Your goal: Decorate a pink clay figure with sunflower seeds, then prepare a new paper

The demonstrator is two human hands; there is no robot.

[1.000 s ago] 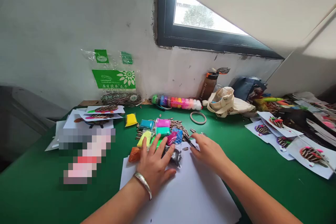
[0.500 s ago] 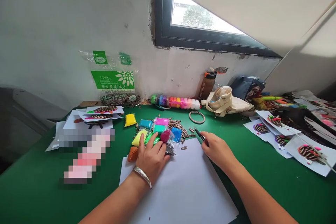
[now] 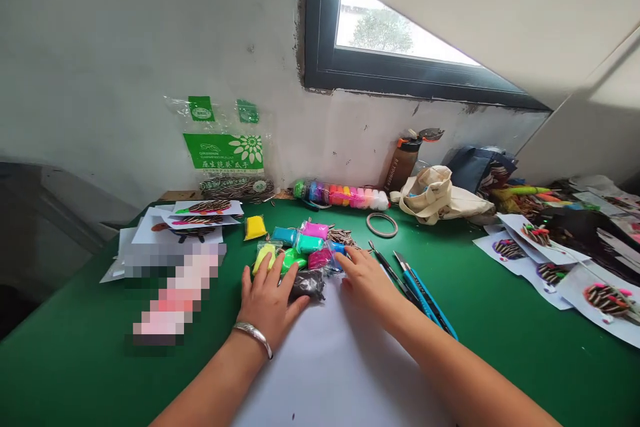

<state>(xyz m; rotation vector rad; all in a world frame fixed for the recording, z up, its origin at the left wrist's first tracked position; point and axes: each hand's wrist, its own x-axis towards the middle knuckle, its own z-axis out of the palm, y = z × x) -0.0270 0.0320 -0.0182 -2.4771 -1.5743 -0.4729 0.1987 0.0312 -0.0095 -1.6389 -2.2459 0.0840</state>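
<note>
My left hand lies with fingers spread at the near left of a cluster of small soft clay packets, its fingertips by the yellow packet and its thumb near the black packet. My right hand reaches to the cluster's right side, fingers stretched out and touching the blue packet. Green, teal and magenta packets sit between the hands. Sunflower seeds are heaped behind. White paper lies under both hands. The orange-brown packet is hidden.
Right of my right arm lie a slim dark pen-like tool and blue utility knives. A ring, a row of colored clay, a bottle and a cloth bag stand behind. Decorated papers lie left and right.
My right hand has let go of the pen-like tool and moved left to the blue packet. My left hand has shifted slightly left, with its fingers off the middle packets. The view has turned slightly.
</note>
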